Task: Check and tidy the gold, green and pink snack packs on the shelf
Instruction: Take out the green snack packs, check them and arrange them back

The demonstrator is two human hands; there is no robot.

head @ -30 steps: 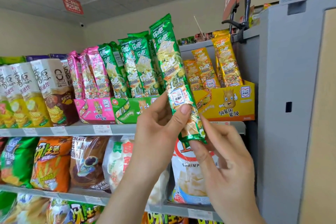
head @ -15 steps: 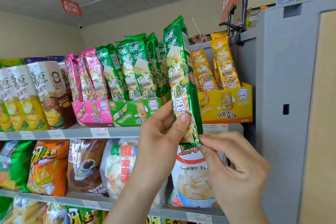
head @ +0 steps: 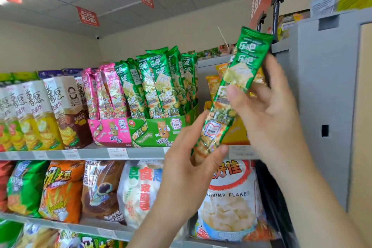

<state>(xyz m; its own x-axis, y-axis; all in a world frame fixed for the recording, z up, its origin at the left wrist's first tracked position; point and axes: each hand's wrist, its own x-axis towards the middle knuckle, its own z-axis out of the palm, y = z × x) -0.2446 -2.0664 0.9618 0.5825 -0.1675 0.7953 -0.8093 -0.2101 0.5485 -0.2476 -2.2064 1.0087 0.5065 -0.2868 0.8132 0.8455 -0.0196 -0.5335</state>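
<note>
I hold one long green snack pack [head: 235, 86] in the air in front of the shelf, tilted with its top to the right. My left hand [head: 191, 159] grips its lower end, thumb on the front. My right hand [head: 267, 110] grips its middle, thumb on the front and fingers behind. More green packs [head: 159, 84] stand upright in a green display box [head: 159, 133]. Pink packs [head: 100, 90] stand in a pink box [head: 108, 131] to its left. The gold packs [head: 213, 86] and their yellow box [head: 237, 133] are mostly hidden behind my hands.
Tall crisp boxes [head: 40, 115] stand at the left on the same shelf [head: 90, 153]. Big crisp and shrimp-flake bags [head: 229, 197] fill the shelf below. A grey cabinet [head: 322, 106] closes off the right side. Red signs hang from the ceiling.
The green pack has moved up and to the right and now leans to the right. My right hand has gone from its bottom end to its middle. My left hand now holds the lower end.
</note>
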